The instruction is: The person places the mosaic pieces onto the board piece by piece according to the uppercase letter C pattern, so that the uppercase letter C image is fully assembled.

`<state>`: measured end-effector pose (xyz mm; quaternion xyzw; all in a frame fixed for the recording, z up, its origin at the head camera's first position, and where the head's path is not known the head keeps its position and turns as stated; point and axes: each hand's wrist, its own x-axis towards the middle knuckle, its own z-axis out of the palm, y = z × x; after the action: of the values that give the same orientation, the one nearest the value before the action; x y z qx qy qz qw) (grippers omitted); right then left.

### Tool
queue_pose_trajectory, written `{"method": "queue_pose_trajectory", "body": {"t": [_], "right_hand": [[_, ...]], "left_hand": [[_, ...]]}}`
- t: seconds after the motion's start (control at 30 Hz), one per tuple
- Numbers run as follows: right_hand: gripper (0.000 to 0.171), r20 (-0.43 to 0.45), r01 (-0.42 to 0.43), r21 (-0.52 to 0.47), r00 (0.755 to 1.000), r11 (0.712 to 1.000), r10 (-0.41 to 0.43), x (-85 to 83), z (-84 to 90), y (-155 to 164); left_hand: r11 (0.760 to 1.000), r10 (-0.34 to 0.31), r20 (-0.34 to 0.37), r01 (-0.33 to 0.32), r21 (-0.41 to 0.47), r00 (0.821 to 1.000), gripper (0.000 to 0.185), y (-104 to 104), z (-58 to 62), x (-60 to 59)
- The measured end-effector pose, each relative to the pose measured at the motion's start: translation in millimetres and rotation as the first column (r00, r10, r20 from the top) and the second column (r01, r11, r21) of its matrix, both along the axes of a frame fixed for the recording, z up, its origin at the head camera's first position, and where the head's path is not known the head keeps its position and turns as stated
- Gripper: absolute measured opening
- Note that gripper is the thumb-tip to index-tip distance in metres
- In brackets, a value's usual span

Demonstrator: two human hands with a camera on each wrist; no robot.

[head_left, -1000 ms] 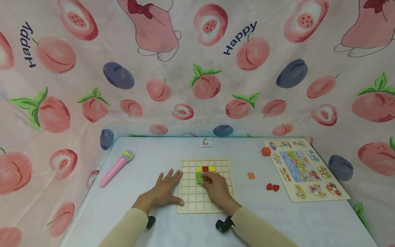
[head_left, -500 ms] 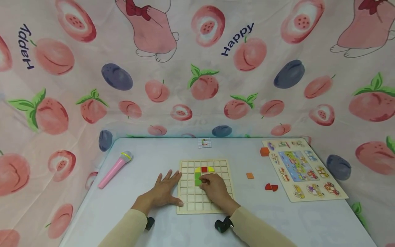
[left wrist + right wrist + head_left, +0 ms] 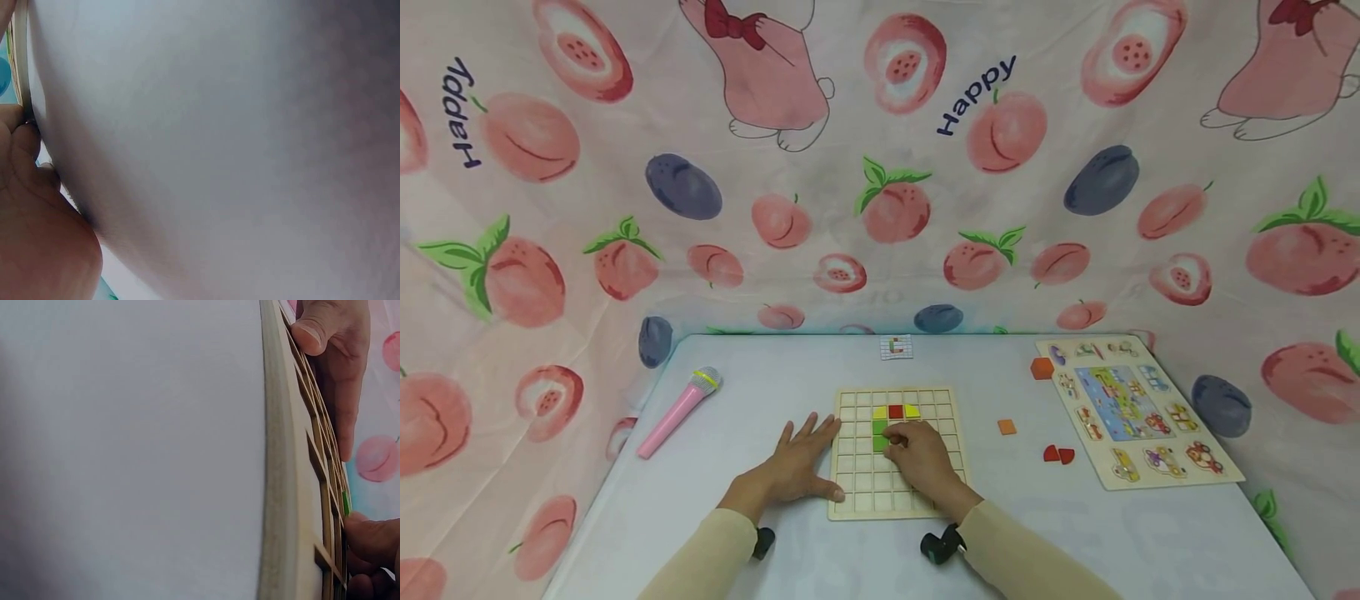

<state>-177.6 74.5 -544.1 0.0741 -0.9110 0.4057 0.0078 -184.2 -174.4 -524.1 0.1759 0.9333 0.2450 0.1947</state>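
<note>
In the head view a wooden grid board (image 3: 861,502) lies flat on the table. Near its top, a red square tile (image 3: 896,412) sits between two yellow pieces (image 3: 912,411). Below the left yellow piece is a green tile (image 3: 879,427), with a second green tile (image 3: 878,445) under it. My right hand (image 3: 921,458) has its fingers curled, and the thumb and fingertips are at the lower green tile; the hand covers several cells. My left hand (image 3: 793,462) is spread beside the board's left edge, its thumb resting on the lower left corner. In the right wrist view my right thumb (image 3: 369,537) touches the grid beside green.
An orange square (image 3: 1007,427), two red pieces (image 3: 1051,452) and an orange hexagon-like piece (image 3: 1041,368) lie right of the board. Further right is a picture puzzle board (image 3: 1108,483). A pink toy microphone (image 3: 677,414) lies left. A small pattern card (image 3: 896,347) stands at the back.
The head view has shifted slightly. My right fingertips have drawn back a little from the green tiles, showing more of the lower one. The left hand stays in place.
</note>
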Motion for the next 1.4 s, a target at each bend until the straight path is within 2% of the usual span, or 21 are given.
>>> {"method": "queue_pose_trajectory", "body": {"t": [0.37,0.53,0.77,1.03,1.4], "right_hand": [[0.021,-0.005,-0.004,0.031,1.000,1.000,0.004,-1.2,-1.1,0],[0.020,-0.012,-0.009,0.008,1.000,1.000,0.009,-1.5,1.0,1],[0.021,0.040,0.021,-0.060,0.999,0.998,-0.019,-1.1,1.6,1],[0.021,0.042,0.029,-0.110,0.999,0.994,-0.025,-2.2,1.0,4],[0.027,0.107,0.059,-0.251,0.994,0.966,-0.033,-8.8,13.7,26]], "left_hand": [[1.000,0.006,0.007,-0.006,-0.002,1.000,0.123,0,-2.4,-0.1],[1.000,0.006,0.004,-0.006,0.001,1.000,0.122,0,-0.9,-1.3],[1.000,0.009,0.007,-0.009,-0.001,1.000,0.123,0,-1.0,-0.4],[1.000,0.017,0.008,-0.017,-0.001,1.000,0.125,0,-2.6,-1.2],[1.000,0.012,0.007,-0.012,0.001,1.000,0.126,0,-4.5,-1.1]]}}
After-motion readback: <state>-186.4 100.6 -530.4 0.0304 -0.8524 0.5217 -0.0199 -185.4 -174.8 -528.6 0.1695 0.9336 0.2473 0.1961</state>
